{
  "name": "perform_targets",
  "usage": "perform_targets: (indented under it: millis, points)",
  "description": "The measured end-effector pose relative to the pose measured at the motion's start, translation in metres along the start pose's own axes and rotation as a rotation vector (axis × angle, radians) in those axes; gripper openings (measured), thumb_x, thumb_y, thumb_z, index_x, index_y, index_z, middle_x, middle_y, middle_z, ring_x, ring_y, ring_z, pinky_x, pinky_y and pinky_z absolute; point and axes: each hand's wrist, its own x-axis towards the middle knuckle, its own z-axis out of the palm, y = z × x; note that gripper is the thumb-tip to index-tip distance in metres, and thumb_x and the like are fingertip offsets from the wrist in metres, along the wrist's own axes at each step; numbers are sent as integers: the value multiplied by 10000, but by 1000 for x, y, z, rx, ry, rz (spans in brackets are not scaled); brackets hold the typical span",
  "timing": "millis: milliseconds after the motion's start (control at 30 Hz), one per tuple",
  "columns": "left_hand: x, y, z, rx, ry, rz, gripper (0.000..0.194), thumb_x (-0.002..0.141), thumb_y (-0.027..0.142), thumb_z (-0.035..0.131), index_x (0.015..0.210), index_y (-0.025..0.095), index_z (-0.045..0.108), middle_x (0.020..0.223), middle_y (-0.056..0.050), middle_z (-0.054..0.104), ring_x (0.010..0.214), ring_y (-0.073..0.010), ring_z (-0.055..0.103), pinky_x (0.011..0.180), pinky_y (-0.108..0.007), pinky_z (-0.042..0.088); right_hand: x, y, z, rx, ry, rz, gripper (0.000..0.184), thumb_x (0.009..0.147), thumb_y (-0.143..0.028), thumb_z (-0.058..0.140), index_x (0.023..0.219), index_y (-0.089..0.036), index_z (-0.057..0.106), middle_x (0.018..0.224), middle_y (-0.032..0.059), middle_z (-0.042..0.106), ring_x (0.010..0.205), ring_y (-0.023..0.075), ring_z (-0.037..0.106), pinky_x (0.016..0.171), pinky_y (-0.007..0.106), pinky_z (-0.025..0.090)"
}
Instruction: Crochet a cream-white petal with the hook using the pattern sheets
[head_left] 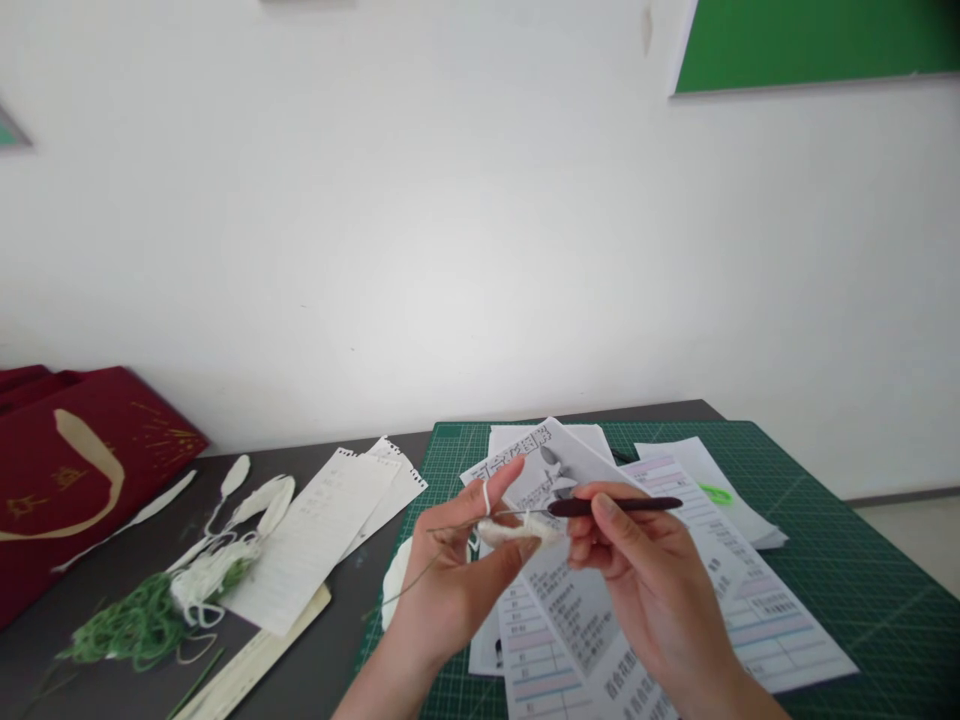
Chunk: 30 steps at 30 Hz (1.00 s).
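1. L grip [457, 580]: thumb + fingers pinched on the white piece [510, 532], index finger up w/ a yarn loop [486, 495] round it.
2. R grip [652, 560]: closed on the hook [651, 504], pen-style, dark handle. Shaft points left, at the piece's top edge; can't tell if the tip's in a stitch.
3. Piece is held above the printed sheets [772, 630], which lie on the green mat [847, 550] on the bench [371, 560].
4. Handling, our est.: v. light, soft, squashy, not slippery. Stitches could snag or stretch if we pull hard.
5. Thin strand [409, 597] runs off lower left past L wrist; looks wire-like, prob. stiffer, might kink.
6. Best hold IMO: flat thumb pinch just below the hook, top edge left free. Light pressure only.
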Motion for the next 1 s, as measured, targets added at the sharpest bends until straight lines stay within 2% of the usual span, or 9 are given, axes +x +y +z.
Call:
perform_targets:
  millis: [267,400,533,633,733,800,867,933,1000]
  points:
    - [-3,8,12,145,214,4,439,638,153,760,1042,324,744,694,12,604,756,-162,556,824,-300,446,0,2,-7,-215,-47,-206,106,855,-250,642,904,-228,733,687,1,726,552,111,676,539,200,582]
    - [-2,9,14,161,243,-28,411,626,163,770,1017,287,760,695,10,629,790,-181,578,907,-335,419,-7,1,-9,-538,-103,-521,217,853,-109,599,997,-233,704,768,6,737,637,129,702,598,214,596]
    - [0,9,11,8,175,-161,479,627,170,783,1096,246,726,661,21,634,734,-173,584,858,-333,442,-13,2,-9,-781,-208,-835,382,784,26,568,1090,-181,664,903,49,742,803,176,721,698,248,603]
    - [-1,11,13,-44,169,-172,474,628,158,784,1093,227,725,619,37,613,680,-155,573,831,-317,447,-12,4,-10,-811,-226,-887,404,774,43,549,1108,-163,646,915,61,740,826,188,723,697,258,610]
    - [-3,13,18,-9,254,-125,485,622,159,792,1097,226,725,619,44,614,672,-147,573,841,-302,435,-11,4,-11,-851,-219,-904,394,775,41,550,1102,-161,639,916,68,741,837,186,721,709,257,610]
    - [-4,14,20,-16,293,-131,540,615,157,804,1140,224,701,640,43,628,688,-141,580,827,-282,437,-11,3,-12,-940,-263,-999,398,772,43,549,1119,-135,631,932,98,741,851,189,717,722,256,608]
    - [-4,15,21,-157,276,-200,586,616,147,811,1178,238,674,614,60,616,653,-118,578,793,-263,445,-10,2,-13,-1062,-376,-1152,403,769,36,555,1149,-81,620,972,158,735,915,223,706,752,287,607]
    - [-3,15,19,-388,203,-296,574,614,132,812,1160,248,678,566,80,583,596,-93,569,750,-246,450,-9,2,-13,-1109,-477,-1252,406,776,28,551,1170,-49,615,1014,197,720,981,258,685,778,326,604]
    - [-1,15,16,-565,139,-366,539,593,107,814,1106,231,705,564,79,577,599,-88,578,741,-237,446,-7,3,-12,-999,-471,-1191,402,790,31,536,1164,-83,631,1026,177,715,977,254,683,766,337,605]
